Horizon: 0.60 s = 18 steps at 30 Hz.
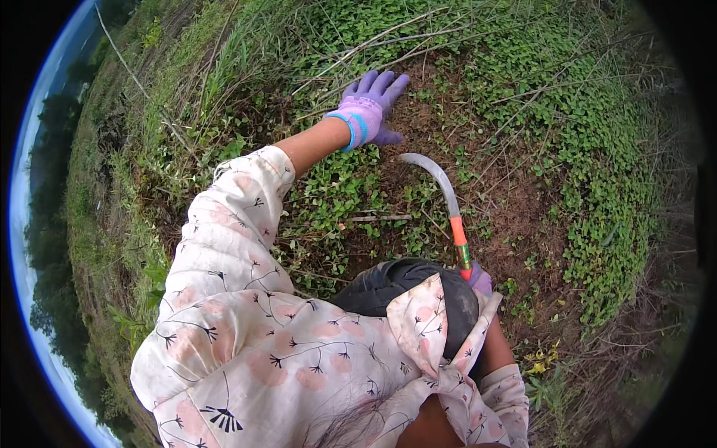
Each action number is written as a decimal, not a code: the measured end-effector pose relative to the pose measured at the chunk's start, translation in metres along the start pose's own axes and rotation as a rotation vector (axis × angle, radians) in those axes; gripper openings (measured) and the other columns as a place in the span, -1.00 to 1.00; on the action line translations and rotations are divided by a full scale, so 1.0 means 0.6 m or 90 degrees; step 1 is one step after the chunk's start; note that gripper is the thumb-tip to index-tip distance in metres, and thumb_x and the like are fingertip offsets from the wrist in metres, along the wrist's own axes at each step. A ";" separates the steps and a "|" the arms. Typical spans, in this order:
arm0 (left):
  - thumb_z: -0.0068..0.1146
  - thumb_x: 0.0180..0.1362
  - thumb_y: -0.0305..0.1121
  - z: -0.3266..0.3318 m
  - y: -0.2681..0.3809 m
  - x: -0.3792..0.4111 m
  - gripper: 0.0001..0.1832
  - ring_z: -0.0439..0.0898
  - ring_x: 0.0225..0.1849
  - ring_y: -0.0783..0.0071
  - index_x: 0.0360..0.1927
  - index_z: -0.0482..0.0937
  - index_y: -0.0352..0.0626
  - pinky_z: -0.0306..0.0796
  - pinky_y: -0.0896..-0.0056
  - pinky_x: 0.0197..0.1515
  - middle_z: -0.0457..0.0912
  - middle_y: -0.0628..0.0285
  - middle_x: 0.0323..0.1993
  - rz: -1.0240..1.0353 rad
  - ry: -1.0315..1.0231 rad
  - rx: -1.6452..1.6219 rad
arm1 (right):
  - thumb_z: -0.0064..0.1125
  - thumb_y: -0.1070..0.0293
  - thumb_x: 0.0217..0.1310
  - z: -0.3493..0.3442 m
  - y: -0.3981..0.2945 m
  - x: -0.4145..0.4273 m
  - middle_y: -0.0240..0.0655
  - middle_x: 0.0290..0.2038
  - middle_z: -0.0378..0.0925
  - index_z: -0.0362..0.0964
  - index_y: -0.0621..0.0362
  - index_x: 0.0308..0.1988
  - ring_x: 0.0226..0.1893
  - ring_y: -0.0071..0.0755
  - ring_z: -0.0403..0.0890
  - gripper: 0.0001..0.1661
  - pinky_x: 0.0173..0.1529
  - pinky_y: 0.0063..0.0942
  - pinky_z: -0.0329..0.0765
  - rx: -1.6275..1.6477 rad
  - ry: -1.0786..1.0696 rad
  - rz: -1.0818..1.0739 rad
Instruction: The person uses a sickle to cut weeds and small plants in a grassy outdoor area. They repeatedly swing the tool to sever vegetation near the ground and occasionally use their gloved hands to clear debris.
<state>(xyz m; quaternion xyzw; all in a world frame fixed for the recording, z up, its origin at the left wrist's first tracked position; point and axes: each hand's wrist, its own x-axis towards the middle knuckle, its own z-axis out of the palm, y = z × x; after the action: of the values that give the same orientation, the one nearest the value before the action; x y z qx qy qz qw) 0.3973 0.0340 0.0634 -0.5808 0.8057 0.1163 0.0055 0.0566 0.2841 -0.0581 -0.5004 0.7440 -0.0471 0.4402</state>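
My left hand (pixel 372 106), in a purple-coated knit glove with a blue-striped cuff, reaches out over the weeds with its fingers spread. Nothing shows in its grasp. In my right hand (pixel 480 280), also gloved and partly hidden behind my knee and shirt, is the handle of a sickle (pixel 442 178). Its curved grey blade points up and to the left, the tip a little below my left thumb. An orange, green and red band covers the visible part of the handle (pixel 460 241). Low leafy weeds (pixel 336 196) and bare brown soil (pixel 493 207) lie around the blade.
Dry stalks (pixel 386 42) cross the greenery beyond my left hand. Dense ground-cover plants (pixel 605 185) grow on the right. My dark-trousered knee (pixel 462 302) is bent close to the sickle handle. Trees (pixel 56 252) and sky border the slope on the left.
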 end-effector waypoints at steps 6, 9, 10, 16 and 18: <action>0.39 -0.27 0.08 0.140 -0.106 0.089 0.25 -0.18 0.40 -0.08 0.38 -0.32 0.33 -0.17 -0.32 0.27 -0.23 0.14 0.42 -0.256 0.067 0.224 | 0.16 0.19 -0.01 -0.083 -0.108 0.005 0.05 -0.42 0.53 0.42 0.21 -0.30 -0.34 0.14 0.56 -0.67 -0.23 -0.13 0.48 -0.128 0.144 0.010; 0.39 -0.31 0.17 0.118 -0.123 0.081 0.32 -0.14 0.39 -0.11 0.38 -0.36 0.24 -0.02 -0.28 0.24 -0.22 0.06 0.41 -0.524 -0.033 -0.052 | 0.14 0.20 0.00 -0.099 -0.157 0.062 0.06 -0.42 0.53 0.42 0.21 -0.30 -0.34 0.14 0.56 -0.69 -0.22 -0.13 0.47 -0.111 0.157 -0.014; 0.40 -0.34 0.19 0.105 -0.121 0.070 0.33 -0.07 0.37 -0.09 0.38 -0.31 0.14 0.10 -0.22 0.21 -0.15 0.02 0.39 -0.520 -0.048 -0.049 | 0.14 0.20 0.00 -0.097 -0.179 0.096 0.06 -0.41 0.53 0.42 0.21 -0.31 -0.33 0.13 0.56 -0.69 -0.22 -0.13 0.47 -0.119 0.150 -0.039; 0.36 -0.21 0.05 0.128 -0.176 0.089 -0.14 0.45 0.05 0.02 0.15 0.27 -0.12 0.35 0.14 0.08 0.44 -0.07 0.05 -0.473 -0.070 -0.154 | 0.12 0.20 0.00 -0.009 -0.371 0.271 0.04 -0.37 0.54 0.43 0.24 -0.27 -0.30 0.09 0.56 -0.66 -0.20 -0.14 0.49 -0.026 0.068 -0.062; 0.30 -0.14 -0.07 0.152 -0.204 0.080 -0.45 0.57 -0.11 0.06 -0.10 0.53 -0.20 0.41 0.21 -0.01 0.59 -0.07 -0.16 -0.452 -0.030 -0.165 | 0.11 0.21 0.01 0.046 -0.406 0.273 0.04 -0.36 0.54 0.42 0.26 -0.26 -0.29 0.09 0.57 -0.65 -0.21 -0.16 0.50 -0.046 0.019 -0.042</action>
<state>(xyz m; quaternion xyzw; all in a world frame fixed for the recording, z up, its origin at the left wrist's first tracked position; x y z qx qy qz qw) 0.4847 -0.0299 -0.0541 -0.8168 0.5324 0.2218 -0.0095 0.2293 0.0449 -0.0502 -0.5395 0.7349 -0.0420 0.4089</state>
